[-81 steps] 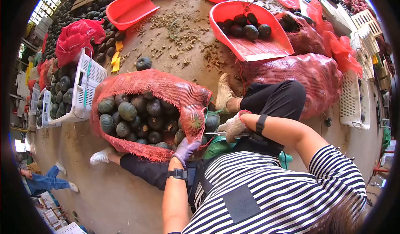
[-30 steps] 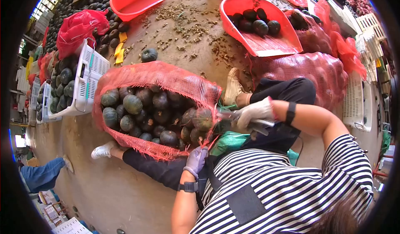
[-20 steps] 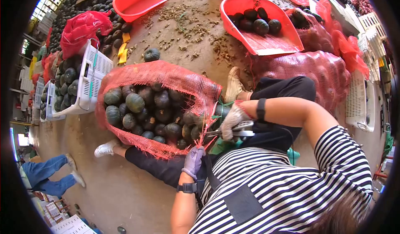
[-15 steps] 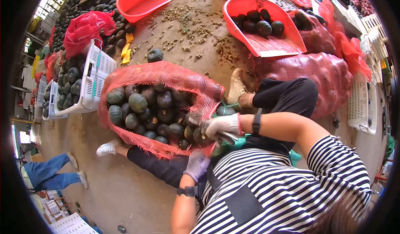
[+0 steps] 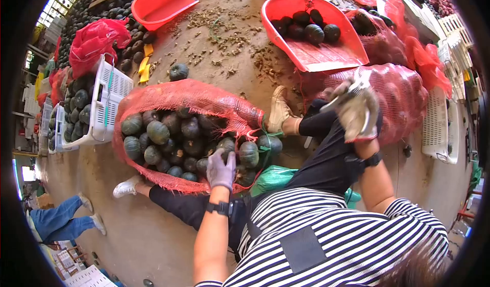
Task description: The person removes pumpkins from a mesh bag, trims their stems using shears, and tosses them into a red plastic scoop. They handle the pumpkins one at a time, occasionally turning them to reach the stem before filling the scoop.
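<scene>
As a dark green squash (image 5: 225,144) sits among others in the gaping side of a red mesh sack (image 5: 178,90) on the floor (image 5: 148,225), a purple-gloved left hand (image 5: 221,172) rests on it, fingers bent; whether they grip it cannot be told. The squash looks firm, rounded and fairly heavy for its bulk, its rind likely smooth enough to slide under a glove, so a palm over the top with fingers spread around the widest part would hold best; the sack itself looks limp and frayed. The right hand (image 5: 360,114), blurred, is closed around a metal tool (image 5: 360,82) above the right knee, well apart from the sack. Beyond stand a red scoop (image 5: 332,54) with more squash and, at left, a white crate (image 5: 109,108).
</scene>
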Available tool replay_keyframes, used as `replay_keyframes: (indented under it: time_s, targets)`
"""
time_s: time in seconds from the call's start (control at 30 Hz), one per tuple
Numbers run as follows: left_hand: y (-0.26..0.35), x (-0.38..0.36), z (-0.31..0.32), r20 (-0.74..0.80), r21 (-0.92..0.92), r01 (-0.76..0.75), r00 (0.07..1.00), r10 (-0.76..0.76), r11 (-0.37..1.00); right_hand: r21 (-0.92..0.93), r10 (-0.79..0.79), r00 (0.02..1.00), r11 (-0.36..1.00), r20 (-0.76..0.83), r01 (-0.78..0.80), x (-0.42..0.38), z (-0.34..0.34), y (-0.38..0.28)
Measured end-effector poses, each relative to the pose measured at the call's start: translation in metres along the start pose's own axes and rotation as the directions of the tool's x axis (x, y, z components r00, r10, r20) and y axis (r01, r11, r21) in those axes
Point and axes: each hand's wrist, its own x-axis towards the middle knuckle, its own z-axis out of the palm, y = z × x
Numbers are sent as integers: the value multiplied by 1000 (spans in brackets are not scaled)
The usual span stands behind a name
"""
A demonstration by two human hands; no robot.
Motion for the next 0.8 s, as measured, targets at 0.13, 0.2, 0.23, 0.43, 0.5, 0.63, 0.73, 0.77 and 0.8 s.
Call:
replay_keyframes:
  time_s: [0.13, 0.2, 0.23, 0.43, 0.5, 0.63, 0.73, 0.77, 0.8]
  targets:
    - [34, 13, 72, 201, 272, 182, 949, -241, 945, -17, 200, 968, 979, -149, -205, -17, -23, 30]
    - [36, 22, 86, 173, 164, 203, 957, -231, 965, -59, 310, 940, 945, -142, -321, -18, -15, 32]
    - [33, 23, 84, 177, 107, 186, 963, -203, 977, -91, 356, 920, 923, -164, -374, -17, -19, 34]
    - [12, -27, 7, 506, -794, 589, 776, 375, -148, -633, 452, 854, 588, -260, -504, -21, -8, 41]
    - [14, -40, -8, 361, -546, 700, 693, 624, -461, -825, 454, 881, 442, -131, -351, -28, -8, 53]
    - [31, -67, -43, 213, -684, 457, 870, 444, -568, -991, 503, 856, 118, 121, 70, -40, 23, 84]
    - [41, -70, -37, 218, -746, 375, 918, 330, -551, -920, 561, 747, 71, 357, 386, -45, 48, 105]
    - [48, -68, -33, 222, -853, 237, 971, 87, -465, -866, 592, 702, -16, 395, 501, -44, 54, 113]
    - [51, -66, -31, 228, -865, 255, 967, 115, -431, -846, 666, 665, -96, 337, 525, -43, 57, 118]
